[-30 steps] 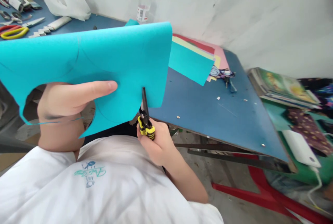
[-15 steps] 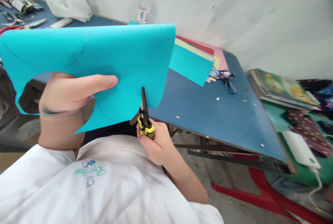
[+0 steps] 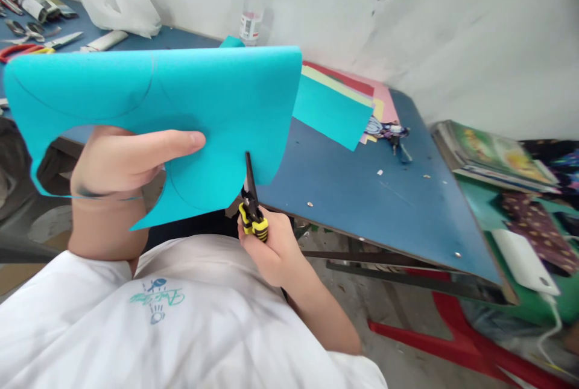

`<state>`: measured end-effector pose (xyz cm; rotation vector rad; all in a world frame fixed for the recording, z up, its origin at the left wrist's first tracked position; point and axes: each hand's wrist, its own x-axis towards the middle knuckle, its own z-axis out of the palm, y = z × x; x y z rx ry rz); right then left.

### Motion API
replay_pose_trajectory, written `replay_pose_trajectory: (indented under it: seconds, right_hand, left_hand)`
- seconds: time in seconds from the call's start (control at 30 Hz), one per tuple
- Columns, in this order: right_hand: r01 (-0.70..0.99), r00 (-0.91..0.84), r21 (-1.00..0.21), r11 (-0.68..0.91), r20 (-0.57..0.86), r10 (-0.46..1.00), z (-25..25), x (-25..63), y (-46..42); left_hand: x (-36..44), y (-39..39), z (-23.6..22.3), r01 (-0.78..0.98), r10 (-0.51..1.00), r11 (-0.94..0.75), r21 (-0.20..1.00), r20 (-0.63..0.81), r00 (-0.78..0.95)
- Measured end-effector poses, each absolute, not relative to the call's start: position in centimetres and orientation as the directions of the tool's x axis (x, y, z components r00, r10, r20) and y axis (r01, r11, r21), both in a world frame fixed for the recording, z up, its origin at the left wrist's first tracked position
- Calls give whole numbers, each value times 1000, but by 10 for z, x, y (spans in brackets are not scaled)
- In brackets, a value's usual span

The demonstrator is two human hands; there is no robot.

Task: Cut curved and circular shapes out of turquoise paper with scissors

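Note:
A sheet of turquoise paper (image 3: 217, 93) with drawn curves is held up in front of me, bent over along its top edge. Its lower left part has a rounded cut-out. My left hand (image 3: 122, 157) grips the sheet there, thumb on the near face and the other fingers mostly hidden behind it. Low on the sheet's right part, scissors (image 3: 252, 205) with black blades and yellow-and-black handles sit in a slit, one blade showing in front of the paper. My right hand (image 3: 271, 244) is closed around their handles.
Coloured paper sheets (image 3: 337, 105) lie on the blue table (image 3: 344, 184), beside a patterned item with keys (image 3: 393, 132). Behind stand a plastic bottle (image 3: 254, 3) and a white plastic bag (image 3: 115, 0). Other scissors (image 3: 27, 50) lie left. A red stool (image 3: 456, 335) is below right.
The sheet's top edge has dipped slightly and its left edge has shifted a little to the right. Both hands keep their holds; the scissors stay at nearly the same place in the paper.

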<state>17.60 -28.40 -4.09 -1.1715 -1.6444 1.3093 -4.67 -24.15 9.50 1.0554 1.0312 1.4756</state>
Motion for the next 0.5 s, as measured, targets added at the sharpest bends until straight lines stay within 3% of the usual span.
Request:
replay_pose_trajectory:
  seconds: [0.17, 0.3, 0.5]
  right_hand:
    - [211, -328, -974, 77, 4, 945, -42, 177, -283]
    - [226, -319, -972, 57, -19, 948, -45, 176, -284]
    - [198, -319, -976, 84, 17, 948, -48, 174, -284]
  left_hand:
    - [-54, -237, 91, -169, 985, -109, 980, 83, -152]
    - [-64, -233, 82, -111, 979, -175, 978, 161, -123]
    - [-61, -227, 84, -171, 960, -279, 945, 272, -63]
